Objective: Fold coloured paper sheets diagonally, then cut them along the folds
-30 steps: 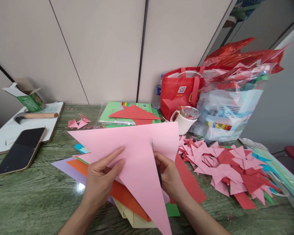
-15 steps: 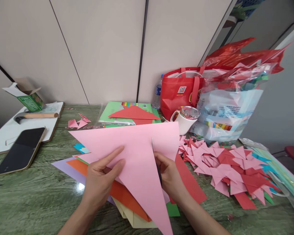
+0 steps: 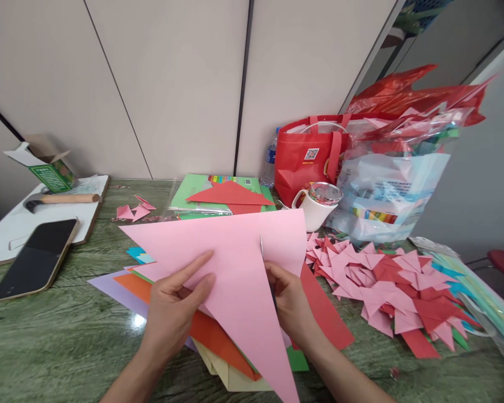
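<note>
A large folded sheet of pink paper (image 3: 231, 252) is held up over the table, its long edge at the top. My left hand (image 3: 172, 308) grips it at the left, thumb and forefinger lying on its face. Closed around a pair of scissors (image 3: 261, 245) is my right hand (image 3: 292, 296); a blade tip shows against the pink paper at a cut edge, while most of the handles are hidden by fingers and paper. Underneath lie sheets of orange paper (image 3: 218, 336), purple paper (image 3: 113, 288), cream paper (image 3: 235, 378) and red paper (image 3: 325, 310).
To the right spreads a pile of folded pink and red paper pieces (image 3: 386, 285). Behind stand a white mug (image 3: 313, 210), a red bag (image 3: 294, 162) and a clear plastic bag (image 3: 386, 190). A phone (image 3: 36, 257) and a hammer (image 3: 67, 198) lie left.
Almost nothing differs. The pink paper's right edge has shifted very slightly left, while both hands keep their places.
</note>
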Motion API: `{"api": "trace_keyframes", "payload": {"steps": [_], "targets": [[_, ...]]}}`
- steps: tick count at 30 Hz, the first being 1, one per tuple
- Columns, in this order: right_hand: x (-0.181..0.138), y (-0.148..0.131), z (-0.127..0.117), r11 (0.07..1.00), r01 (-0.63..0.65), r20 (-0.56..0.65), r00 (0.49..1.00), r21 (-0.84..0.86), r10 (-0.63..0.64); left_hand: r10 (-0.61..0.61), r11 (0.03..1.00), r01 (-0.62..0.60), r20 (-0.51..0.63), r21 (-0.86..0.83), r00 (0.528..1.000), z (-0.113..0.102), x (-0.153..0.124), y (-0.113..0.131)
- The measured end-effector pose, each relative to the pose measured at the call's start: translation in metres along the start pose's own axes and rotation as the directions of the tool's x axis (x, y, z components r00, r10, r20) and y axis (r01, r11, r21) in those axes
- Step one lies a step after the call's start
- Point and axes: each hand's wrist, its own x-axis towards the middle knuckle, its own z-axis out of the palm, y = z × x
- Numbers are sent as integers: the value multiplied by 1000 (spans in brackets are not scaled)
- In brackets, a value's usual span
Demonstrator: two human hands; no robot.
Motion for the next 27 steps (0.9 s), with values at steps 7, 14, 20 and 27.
{"api": "trace_keyframes", "payload": {"steps": [7, 14, 20, 27], "targets": [[0, 2, 1, 999, 24, -4, 1000, 28, -24, 37, 999, -37, -22, 22, 999, 0, 1, 0], [0, 1, 2, 999, 34, -9, 999, 30, -34, 17, 1000, -17, -20, 21, 1000, 0, 0, -1], [1, 3, 2, 999, 29, -24, 999, 39, -28, 11, 1000, -11, -11, 14, 1000, 1, 0, 0], [-2, 0, 3, 998, 30, -18, 999, 47, -29, 12, 999, -12, -15, 35, 1000, 1, 0, 0]]}}
